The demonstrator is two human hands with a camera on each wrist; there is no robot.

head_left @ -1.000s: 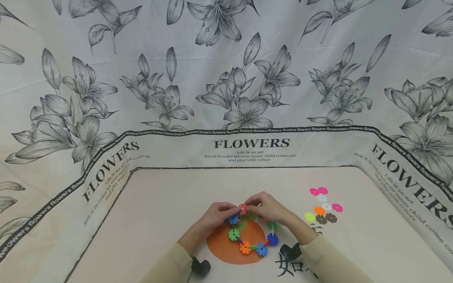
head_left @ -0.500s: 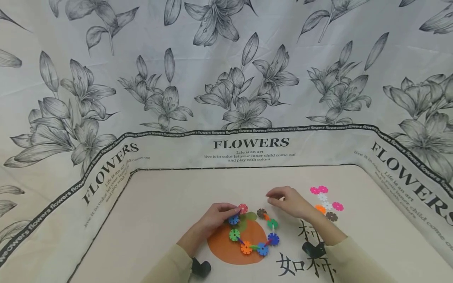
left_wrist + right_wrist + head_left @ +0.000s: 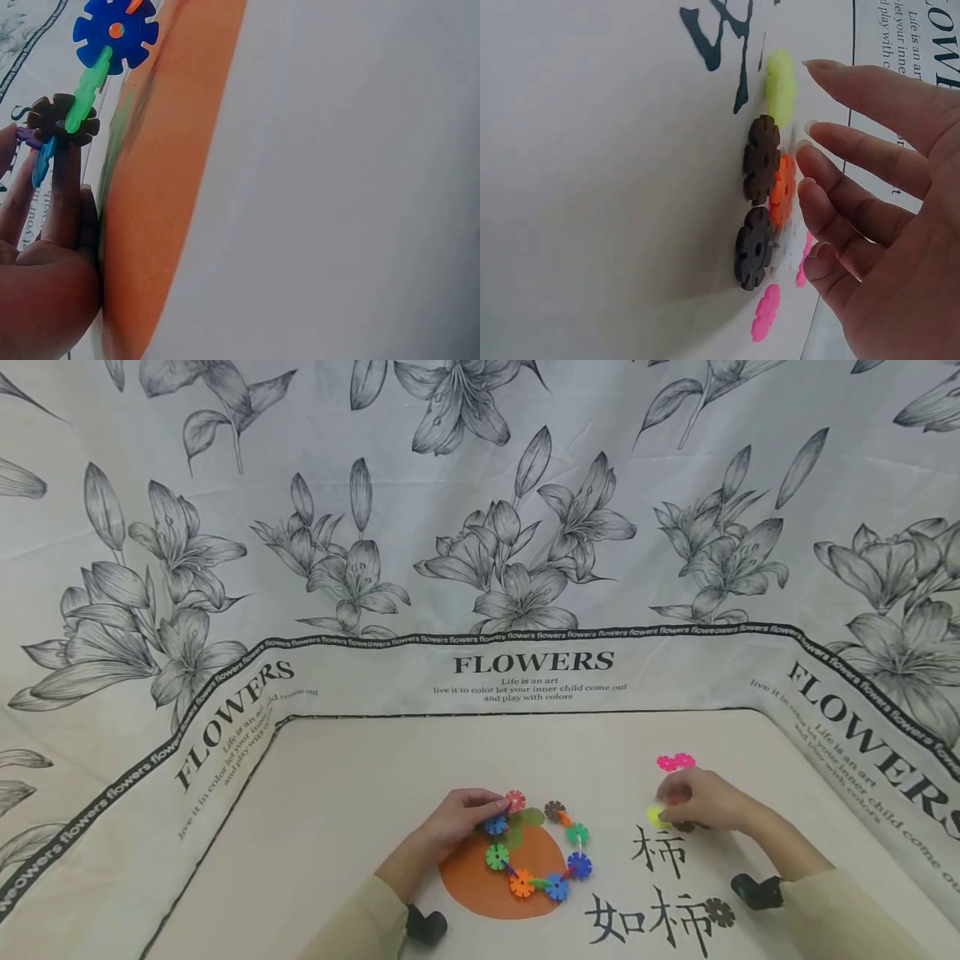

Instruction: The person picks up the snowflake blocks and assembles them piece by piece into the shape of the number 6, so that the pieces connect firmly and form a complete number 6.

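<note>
My left hand (image 3: 465,814) pinches the upper left part of a chain of notched plastic snowflake discs (image 3: 522,884), beside its red disc (image 3: 515,801). The chain lies in a ring with a gap at the top, between the red disc and a brown disc (image 3: 555,811). In the left wrist view, a small purple piece (image 3: 28,137) is at my left fingertips. My right hand (image 3: 705,797) hovers over loose discs, nearest a yellow disc (image 3: 781,86). Its fingers are loosely bent and hold nothing in the right wrist view. Two dark brown discs (image 3: 762,160) and an orange disc (image 3: 783,191) lie close by.
Pink discs (image 3: 677,762) lie beyond my right hand. Another brown disc (image 3: 721,912) lies near the printed characters (image 3: 648,918). A printed orange fruit (image 3: 495,885) is under the chain. A flower-print cloth (image 3: 532,677) rises behind the table.
My right hand has let go at the chain's top and moved right to the loose discs. The brown disc near the characters has come into sight. My left hand stays in place.
</note>
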